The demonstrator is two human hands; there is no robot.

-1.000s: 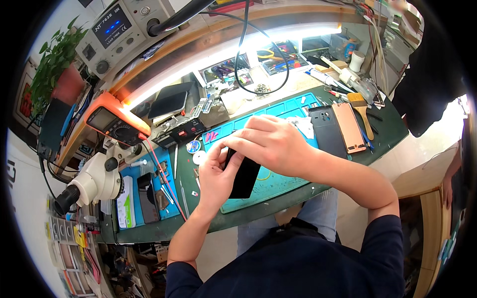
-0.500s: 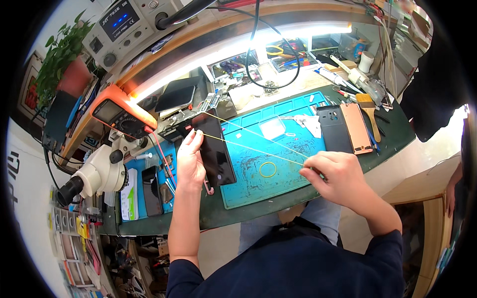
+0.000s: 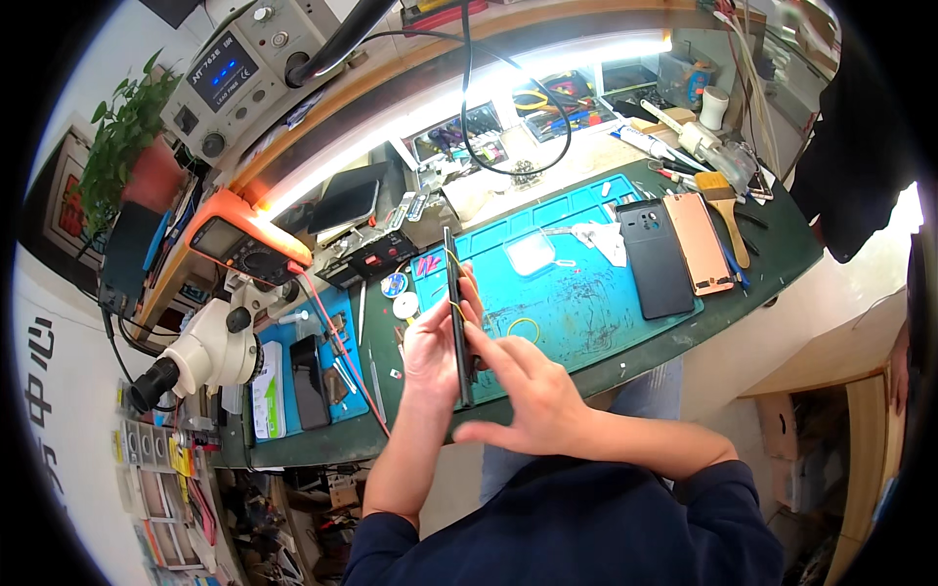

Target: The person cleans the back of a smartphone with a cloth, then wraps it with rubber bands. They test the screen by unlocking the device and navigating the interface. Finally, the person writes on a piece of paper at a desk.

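My left hand [image 3: 430, 354] is closed around a black smartphone [image 3: 461, 356], held edge-on above the near left of the blue mat [image 3: 586, 322]. Thin yellow rubber bands [image 3: 450, 256] loop round the phone, one near its top and one around its middle. Against the phone's right side rest the fingertips of my right hand [image 3: 535, 396]; its fingers are stretched and the thumb stands apart. A loose yellow rubber band [image 3: 524, 319] lies on the mat just beyond my right hand. The phone's screen is turned out of sight.
On the right lie a black phone back [image 3: 660, 264], a copper-coloured panel [image 3: 698, 244] and a brush [image 3: 723, 210]. A clear tray [image 3: 531, 254] sits on the mat. Leftward stand an orange multimeter [image 3: 244, 239] and a microscope [image 3: 205, 352]. Another person's hand [image 3: 897, 376] shows at far right.
The phone has turned from face-up to edge-on and moved right. My right hand has come left from stretching a rubber band to the phone, which the bands now encircle.
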